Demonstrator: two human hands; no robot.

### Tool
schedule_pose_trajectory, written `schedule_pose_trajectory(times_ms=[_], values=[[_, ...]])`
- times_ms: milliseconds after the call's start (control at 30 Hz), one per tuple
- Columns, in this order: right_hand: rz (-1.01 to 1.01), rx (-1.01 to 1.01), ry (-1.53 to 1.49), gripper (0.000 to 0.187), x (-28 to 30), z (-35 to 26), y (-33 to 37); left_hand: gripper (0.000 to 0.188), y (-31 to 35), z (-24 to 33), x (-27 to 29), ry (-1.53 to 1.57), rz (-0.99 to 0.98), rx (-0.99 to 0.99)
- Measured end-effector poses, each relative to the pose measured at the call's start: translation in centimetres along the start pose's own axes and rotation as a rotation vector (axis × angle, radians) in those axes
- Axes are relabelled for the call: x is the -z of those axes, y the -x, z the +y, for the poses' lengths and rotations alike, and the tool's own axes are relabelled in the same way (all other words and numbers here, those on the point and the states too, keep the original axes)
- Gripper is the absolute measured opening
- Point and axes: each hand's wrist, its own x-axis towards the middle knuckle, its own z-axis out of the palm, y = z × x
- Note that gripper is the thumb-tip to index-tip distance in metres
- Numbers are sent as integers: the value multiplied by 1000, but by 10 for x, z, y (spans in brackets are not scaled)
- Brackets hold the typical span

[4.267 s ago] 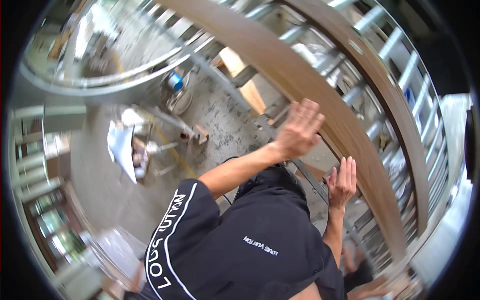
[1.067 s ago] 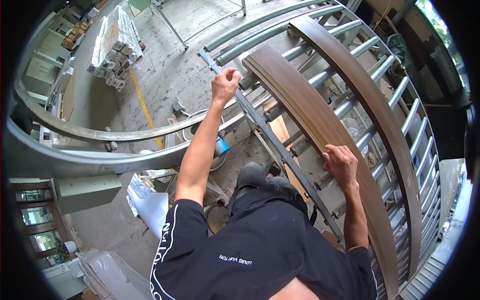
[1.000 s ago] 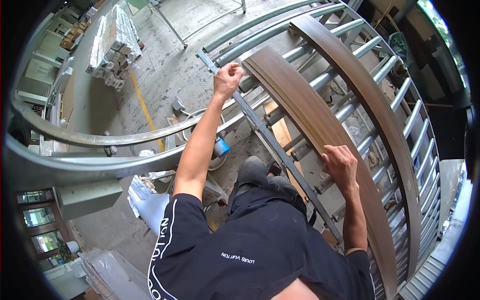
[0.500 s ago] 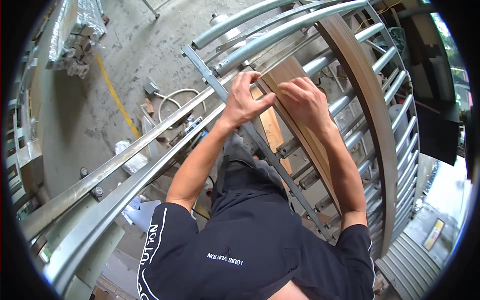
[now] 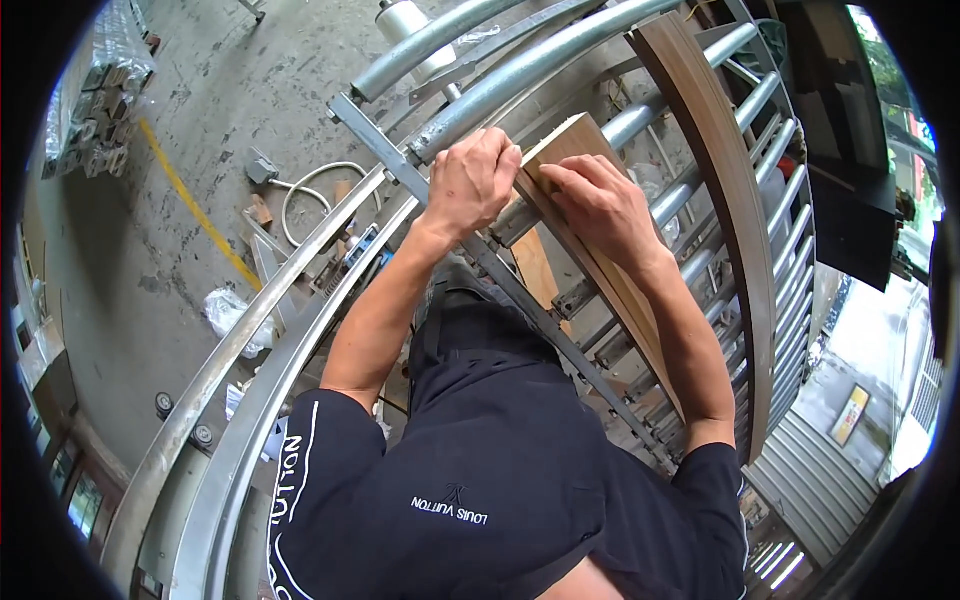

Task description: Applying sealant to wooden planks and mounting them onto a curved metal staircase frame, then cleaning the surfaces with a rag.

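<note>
A long brown wooden board (image 5: 590, 150) lies among the metal tubes in front of me, its cut end pointing away. My left hand (image 5: 472, 185) is closed at the left corner of that end, fingers curled down and thumb side against the board. What it holds, if anything, is hidden. Over the board's top rests my right hand (image 5: 608, 208), its fingers bent and pinched at the left edge; something too small to name may be between them. Right of it, a curved brown wooden slat (image 5: 725, 170) crosses the row of bent metal tubes (image 5: 690, 195).
A flat steel bar (image 5: 520, 290) runs diagonally before my body. Two long metal rails (image 5: 290, 290) stretch to the lower left. On the concrete floor lie a white cable (image 5: 300, 200), clear plastic wrap (image 5: 238, 318) and wrapped bundles (image 5: 100, 100).
My left hand has gone from thumb and fingers apart to closed at the board's end. My right fingers have drawn in toward the board's edge. The whole view has shifted somewhat.
</note>
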Motion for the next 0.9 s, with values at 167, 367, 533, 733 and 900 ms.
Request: schedule_pose_trajectory(times_ms=[167, 367, 533, 733, 900], values=[[10, 18, 20, 39, -1, -3, 4, 22, -3, -30, -9, -64, 64, -55], [-41, 1, 62, 44, -2, -4, 3, 27, -7, -11, 13, -200, 117, -26], [-134, -21, 142, 49, -2, -8, 3, 31, 4, -13, 3, 151, -29, -78], [-204, -10, 225, 48, 3, -9, -3, 29, 10, 1, -14, 429, -108, 269], [-157, -34, 268, 46, -4, -6, -1, 29, 7, -3, -21, 298, -94, 189]])
